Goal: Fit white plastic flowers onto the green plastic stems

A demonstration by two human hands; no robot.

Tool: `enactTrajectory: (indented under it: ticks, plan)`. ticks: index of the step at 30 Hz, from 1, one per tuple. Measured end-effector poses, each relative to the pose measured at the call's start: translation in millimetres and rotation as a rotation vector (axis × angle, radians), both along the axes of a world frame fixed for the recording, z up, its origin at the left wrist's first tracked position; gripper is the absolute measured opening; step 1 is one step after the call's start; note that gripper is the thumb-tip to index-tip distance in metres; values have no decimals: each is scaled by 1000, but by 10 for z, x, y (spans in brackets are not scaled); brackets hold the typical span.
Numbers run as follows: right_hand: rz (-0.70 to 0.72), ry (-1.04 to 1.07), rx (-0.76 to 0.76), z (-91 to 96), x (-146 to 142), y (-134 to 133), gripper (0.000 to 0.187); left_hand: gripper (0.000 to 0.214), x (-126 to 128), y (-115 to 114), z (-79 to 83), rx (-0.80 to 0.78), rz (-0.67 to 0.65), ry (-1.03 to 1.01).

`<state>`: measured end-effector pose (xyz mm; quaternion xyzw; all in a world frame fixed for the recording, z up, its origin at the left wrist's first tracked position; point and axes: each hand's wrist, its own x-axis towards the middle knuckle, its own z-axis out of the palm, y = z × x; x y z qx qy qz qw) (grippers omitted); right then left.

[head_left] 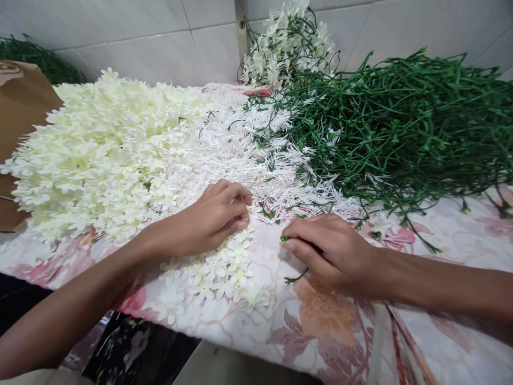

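Note:
My left hand (218,216) is closed, its thumb and index finger pinched together at the near edge of the heap of thin white stamens (224,155). A small white flower piece (251,208) shows beside these fingertips; whether they grip it or something else is hidden. To the right, my right hand (328,248) is closed around a green artificial stem (296,278). One green tip pokes out at the thumb and index finger, and another branch hangs below the hand. Loose white artificial flower petals (218,270) lie on the cloth below my left hand.
A large pile of cream-white flower petals (100,144) spreads across the left. Green stems (409,128) are heaped on the right. Finished-looking white flower sprays (288,48) stand against the tiled wall (160,53). A brown paper bag (28,101) is at far left; floral cloth (256,331) covers the table.

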<state>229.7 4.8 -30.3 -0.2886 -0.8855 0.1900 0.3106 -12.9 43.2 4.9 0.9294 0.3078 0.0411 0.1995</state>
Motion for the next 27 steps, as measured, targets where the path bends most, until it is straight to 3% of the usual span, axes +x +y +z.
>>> enactTrajectory:
  ticks: [13,16,21,27]
  plan:
    - [-42,7,62,-24,-7,-16,19,25,-28,57,-19,-224,74,-36]
    - [-43,25,23,7,-14,-30,15,23,-50,86,16,-335,84,-104]
    - [-109,56,-56,95,-70,-48,14,16,-87,100,60,-611,224,-222]
    - [-38,82,307,51,-262,59,16,13,-111,110,26,-653,240,-309]
